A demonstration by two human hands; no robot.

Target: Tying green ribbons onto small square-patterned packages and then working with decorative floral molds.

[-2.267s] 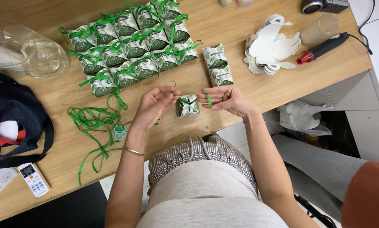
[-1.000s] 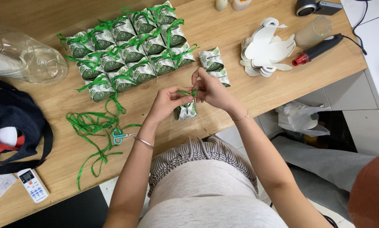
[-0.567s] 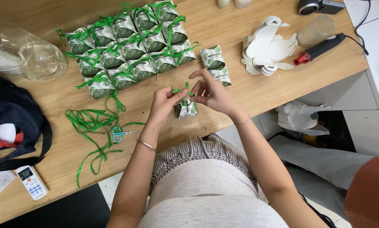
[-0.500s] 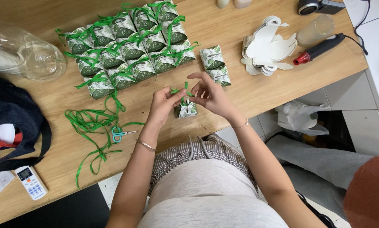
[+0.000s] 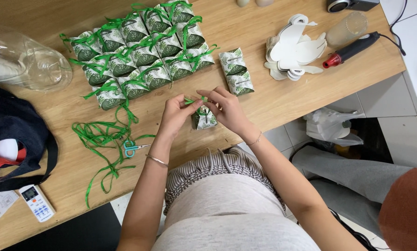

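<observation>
A small leaf-printed paper box (image 5: pixel 204 120) sits on the wooden table (image 5: pixel 283 100) near its front edge. My left hand (image 5: pixel 177 113) and my right hand (image 5: pixel 225 108) meet just above it, fingertips pinching a green ribbon (image 5: pixel 193 101) at the box top. Behind them lie several finished boxes tied with green ribbon (image 5: pixel 143 51), packed in rows. Two boxes without ribbon (image 5: pixel 236 71) stand to the right of those rows.
Loose green ribbon (image 5: pixel 99 139) and small teal scissors (image 5: pixel 133 148) lie left of my hands. A clear plastic bottle (image 5: pixel 25 65), a dark bag (image 5: pixel 13 139), a remote (image 5: pixel 37 203), white paper cut-outs (image 5: pixel 294 49), a glue gun (image 5: pixel 350 49). A seated person's legs (image 5: pixel 357 176) at right.
My hands came together from either side of the box, lifted the ribbon above it, then settled lower on the box top, working the ribbon.
</observation>
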